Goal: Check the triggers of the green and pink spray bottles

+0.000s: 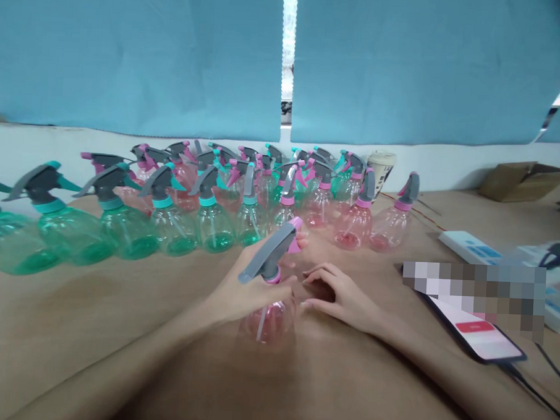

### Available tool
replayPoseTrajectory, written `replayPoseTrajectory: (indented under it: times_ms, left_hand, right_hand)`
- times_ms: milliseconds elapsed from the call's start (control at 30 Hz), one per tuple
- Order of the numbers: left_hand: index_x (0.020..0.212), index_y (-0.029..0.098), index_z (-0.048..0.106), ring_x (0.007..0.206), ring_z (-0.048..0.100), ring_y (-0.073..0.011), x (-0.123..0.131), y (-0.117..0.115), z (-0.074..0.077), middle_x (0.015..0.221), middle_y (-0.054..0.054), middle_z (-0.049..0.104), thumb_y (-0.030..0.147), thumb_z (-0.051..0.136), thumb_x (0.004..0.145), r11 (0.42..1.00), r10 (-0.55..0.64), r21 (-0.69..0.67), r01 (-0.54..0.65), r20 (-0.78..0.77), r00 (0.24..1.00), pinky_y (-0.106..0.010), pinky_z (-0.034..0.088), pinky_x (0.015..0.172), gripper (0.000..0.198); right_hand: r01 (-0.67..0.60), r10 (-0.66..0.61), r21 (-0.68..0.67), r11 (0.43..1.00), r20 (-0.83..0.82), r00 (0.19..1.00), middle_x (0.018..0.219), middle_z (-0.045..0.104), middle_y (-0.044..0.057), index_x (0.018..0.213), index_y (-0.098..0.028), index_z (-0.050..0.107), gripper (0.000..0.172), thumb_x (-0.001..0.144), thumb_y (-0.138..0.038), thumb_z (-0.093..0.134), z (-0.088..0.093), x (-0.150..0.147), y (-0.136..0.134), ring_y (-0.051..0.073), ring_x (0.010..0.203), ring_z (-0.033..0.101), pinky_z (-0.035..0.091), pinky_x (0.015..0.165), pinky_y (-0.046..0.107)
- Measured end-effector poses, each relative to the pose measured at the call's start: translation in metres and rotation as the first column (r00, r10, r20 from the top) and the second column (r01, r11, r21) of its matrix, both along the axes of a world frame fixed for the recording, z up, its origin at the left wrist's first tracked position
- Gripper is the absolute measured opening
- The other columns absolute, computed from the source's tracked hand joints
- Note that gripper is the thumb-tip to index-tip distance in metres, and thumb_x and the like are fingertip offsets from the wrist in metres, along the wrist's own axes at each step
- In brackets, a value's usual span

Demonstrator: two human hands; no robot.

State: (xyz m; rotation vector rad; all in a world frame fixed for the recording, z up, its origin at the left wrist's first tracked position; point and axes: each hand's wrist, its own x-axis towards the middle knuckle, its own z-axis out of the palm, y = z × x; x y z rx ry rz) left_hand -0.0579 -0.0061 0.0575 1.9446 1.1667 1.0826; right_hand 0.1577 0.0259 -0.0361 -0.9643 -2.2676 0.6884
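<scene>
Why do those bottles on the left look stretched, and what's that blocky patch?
In the head view, an apparently wide lens stretches the green spray bottles near the left edge; a pixelated patch hides part of the phone; a bright strip glares between the blue curtains.

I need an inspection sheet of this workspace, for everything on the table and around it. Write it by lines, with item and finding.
surface: tan tabletop, bottles standing on it.
job's things: pink spray bottle with gray trigger head, held in hand; behind it, rows of green spray bottles and pink spray bottles.
grippers: left hand closed around the pink spray bottle; right hand open beside it, contact unclear.
clutter: paper cup, cardboard box, phone showing a red button, white panel with blue markings.
cables: black cable from the phone; thin orange wire.
surroundings: blue curtains above a white wall.
</scene>
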Motion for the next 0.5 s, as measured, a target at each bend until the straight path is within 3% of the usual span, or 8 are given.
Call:
replayPoseTrajectory:
  times_ms: [233, 333, 500]
  left_hand:
    - [0.117, 0.027, 0.055, 0.069, 0.061, -0.016, 0.002, 0.0012, -0.0015, 0.1, -0.001, 0.066, 0.016, 0.053, 0.063, 0.996, -0.07, -0.047, 0.071, 0.031, 0.997, -0.032, 0.055, 0.072, 0.055]
    - [0.108, 0.026, 0.058, 0.067, 0.06, -0.0154, 0.0019, 0.0012, -0.0011, 0.092, 0.0, 0.066, 0.016, 0.053, 0.063, 0.997, -0.066, -0.041, 0.067, 0.034, 0.997, -0.031, 0.055, 0.072, 0.047]
    - [0.084, 0.023, 0.057, 0.063, 0.059, -0.0163, 0.0023, 0.0013, -0.0012, 0.069, 0.002, 0.06, 0.015, 0.053, 0.065, 0.999, -0.009, -0.033, 0.007, -0.043, 0.999, -0.028, 0.051, 0.061, 0.021]
  right_hand:
    - [-0.007, 0.006, 0.039, 0.999, 0.024, 1.0, 0.114, 0.06, 0.007, 0.099, -0.024, 0.058, 0.029, 0.084, -0.048, 0.061, -0.001, 0.002, -0.0033, 0.022, 0.109, 0.056, 0.043, 0.095, 0.041]
    - [0.006, -0.012, 0.081, 0.997, 0.067, 0.998, 0.121, 0.058, 0.009, 0.104, -0.024, 0.059, 0.033, 0.084, -0.05, 0.06, -0.0028, 0.0034, -0.0047, 0.024, 0.117, 0.052, 0.04, 0.099, 0.044]
    - [0.04, -0.069, 0.158, 0.987, 0.178, 0.982, 0.137, 0.05, 0.015, 0.124, -0.021, 0.056, 0.055, 0.082, -0.058, 0.058, -0.0069, 0.0048, -0.0027, 0.03, 0.13, 0.043, 0.034, 0.106, 0.053]
